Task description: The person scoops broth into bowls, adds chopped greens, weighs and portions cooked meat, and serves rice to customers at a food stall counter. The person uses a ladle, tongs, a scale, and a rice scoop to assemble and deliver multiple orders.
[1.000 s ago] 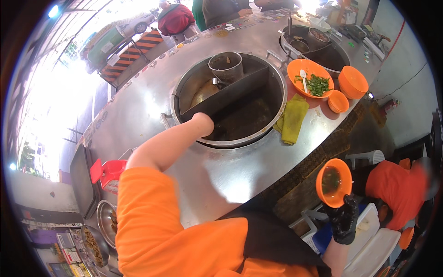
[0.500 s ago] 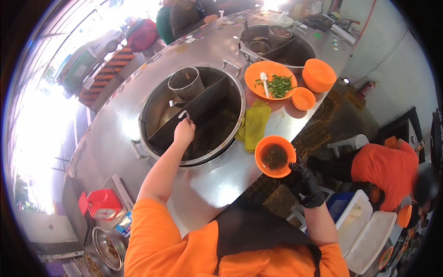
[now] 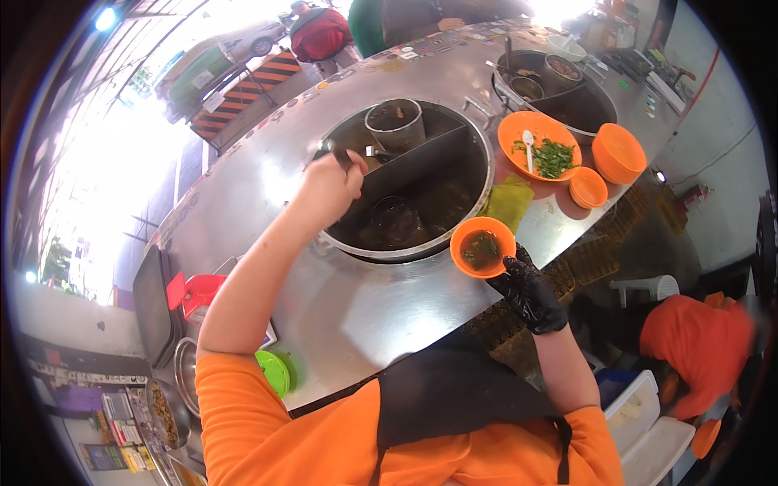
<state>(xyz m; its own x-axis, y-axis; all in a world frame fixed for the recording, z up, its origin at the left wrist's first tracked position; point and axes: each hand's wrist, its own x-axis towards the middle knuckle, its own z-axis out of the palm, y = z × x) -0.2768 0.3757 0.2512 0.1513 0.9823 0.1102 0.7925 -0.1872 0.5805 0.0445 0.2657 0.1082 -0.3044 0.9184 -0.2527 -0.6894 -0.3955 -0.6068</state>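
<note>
The left hand [image 3: 331,190], bare, is left of the frame's centre, over the left edge of the round pot [image 3: 489,166]. Its fingers are curled closed on a dark handle [image 3: 342,158]; where the handle's lower end goes, I cannot tell. The right hand [image 3: 527,298], in a black glove, is right of centre, with a firm hold on an orange bowl [image 3: 484,225]: the thumb is at the rim, and the other fingers are mostly hidden beneath. The bowl is just below the pot's lower right edge (broth and green bits inside).

A divider [image 3: 421,158] splits the pot into 2 parts. A metal cylinder [image 3: 399,139] stands in the upper part; a round shape [image 3: 395,219] shows dimly in the dark lower part.

In the upper right, a plate [image 3: 517,128] carries chopped greens [image 3: 555,159] and a white spoon [image 3: 528,150], with 2 bowl stacks [image 3: 620,152] beside it. A green cloth [image 3: 510,202] lies between plate and bowl. At lower right, a co-worker [image 3: 698,348] in a red-orange shirt bends over.
</note>
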